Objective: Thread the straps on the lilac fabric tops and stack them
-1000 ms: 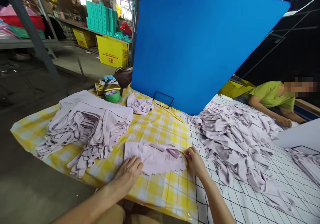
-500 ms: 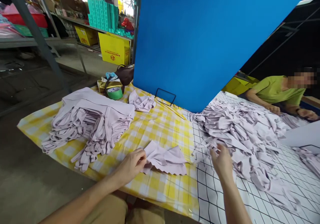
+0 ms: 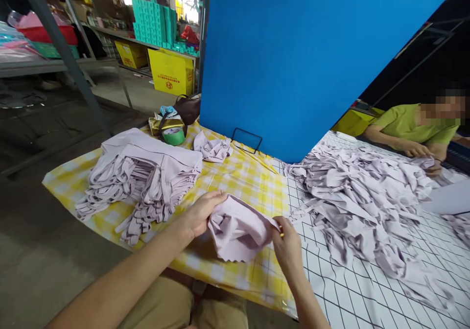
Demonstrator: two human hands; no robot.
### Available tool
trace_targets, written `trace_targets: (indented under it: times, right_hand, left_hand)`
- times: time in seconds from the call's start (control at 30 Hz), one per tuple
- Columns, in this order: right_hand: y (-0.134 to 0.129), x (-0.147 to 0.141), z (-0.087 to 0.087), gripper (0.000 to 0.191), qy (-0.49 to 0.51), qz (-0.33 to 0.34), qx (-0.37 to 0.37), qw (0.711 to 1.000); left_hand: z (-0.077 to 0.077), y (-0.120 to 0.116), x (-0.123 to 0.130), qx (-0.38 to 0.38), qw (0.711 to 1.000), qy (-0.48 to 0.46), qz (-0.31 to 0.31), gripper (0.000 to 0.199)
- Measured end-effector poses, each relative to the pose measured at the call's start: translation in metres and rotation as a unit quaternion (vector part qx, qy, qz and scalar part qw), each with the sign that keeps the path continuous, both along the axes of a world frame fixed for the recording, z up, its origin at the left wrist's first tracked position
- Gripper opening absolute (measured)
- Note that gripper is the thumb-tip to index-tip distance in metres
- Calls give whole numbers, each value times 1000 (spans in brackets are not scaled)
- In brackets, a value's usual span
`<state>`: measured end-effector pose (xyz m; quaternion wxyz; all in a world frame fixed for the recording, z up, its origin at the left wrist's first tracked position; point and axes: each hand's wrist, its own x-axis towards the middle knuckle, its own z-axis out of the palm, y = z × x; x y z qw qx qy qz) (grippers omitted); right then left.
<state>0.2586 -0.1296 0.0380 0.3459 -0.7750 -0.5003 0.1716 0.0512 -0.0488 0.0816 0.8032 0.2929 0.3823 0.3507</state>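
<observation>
A pale lilac cloth garment piece (image 3: pixel 238 233) with a scalloped lower edge is stretched between my two hands over the yellow checked tablecloth (image 3: pixel 249 182). My left hand (image 3: pixel 205 211) pinches its upper left corner. At its upper right corner, my right hand (image 3: pixel 286 241), wearing a gold ring, is closed on the fabric. On the left lies a neat stack of similar lilac pieces (image 3: pixel 154 157), their straps hanging toward the near edge. A loose heap of lilac pieces (image 3: pixel 360 192) covers much of the white grid cloth (image 3: pixel 330 285) to the right.
A large blue board (image 3: pixel 293 64) stands at the back of the table, with a thin black wire stand (image 3: pixel 246 132) at its foot. Green tape (image 3: pixel 173 136) and a dark bag (image 3: pixel 188 108) sit behind the stack. A co-worker in a green shirt (image 3: pixel 400 118) handles fabric at far right.
My right hand has come left from beside the heap and now grips the garment piece's right corner. The piece is raised and spread between both hands. The co-worker's hands have moved together.
</observation>
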Motion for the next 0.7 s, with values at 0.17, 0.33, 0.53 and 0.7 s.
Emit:
trace_targets:
  times: [0.17,0.33,0.53,0.7]
  right_hand:
    - [3,16,17,18,458,-81,19,885]
    - [1,14,8,22,517,-73,-54,851]
    - [5,-3,-21,50,44,37,-151,987]
    - [11,-17,-30,26,-72,117,-212,968]
  left_hand:
    - [-8,-3,-17,308,903,279,-104,28]
    - [-45,-14,-21,408,728,514,-198,23]
    - [-54,-25,1,376,663,590,-267,39]
    - [-53,-22,19,361,753,498,-234,26]
